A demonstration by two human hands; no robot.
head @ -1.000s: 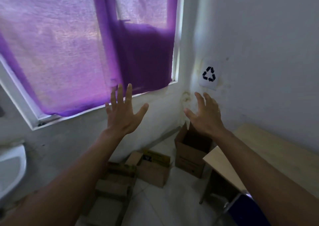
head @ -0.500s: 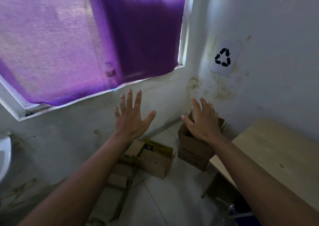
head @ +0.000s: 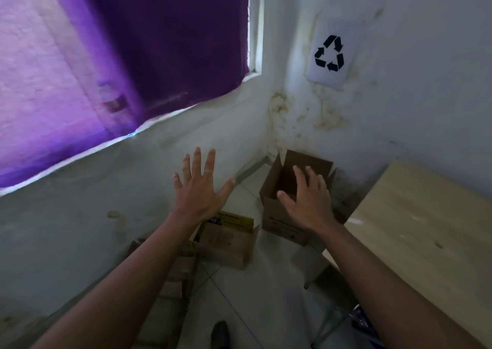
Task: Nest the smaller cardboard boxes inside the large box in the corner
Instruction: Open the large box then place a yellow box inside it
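The large open brown cardboard box (head: pixel 286 215) stands on the floor in the corner, directly beneath and behind the right hand (head: pixel 308 202), whose grip is spread wide and holds nothing. The left hand (head: pixel 201 189) hovers to its left, fingers fanned wide, also empty. Below the left hand's grip lies one smaller brown cardboard box with a yellow label (head: pixel 229 242); nearer the wrist, flattened cardboard pieces (head: pixel 175 274), number unclear. A pale wooden worktop (head: pixel 426 231) lies right of the right hand.
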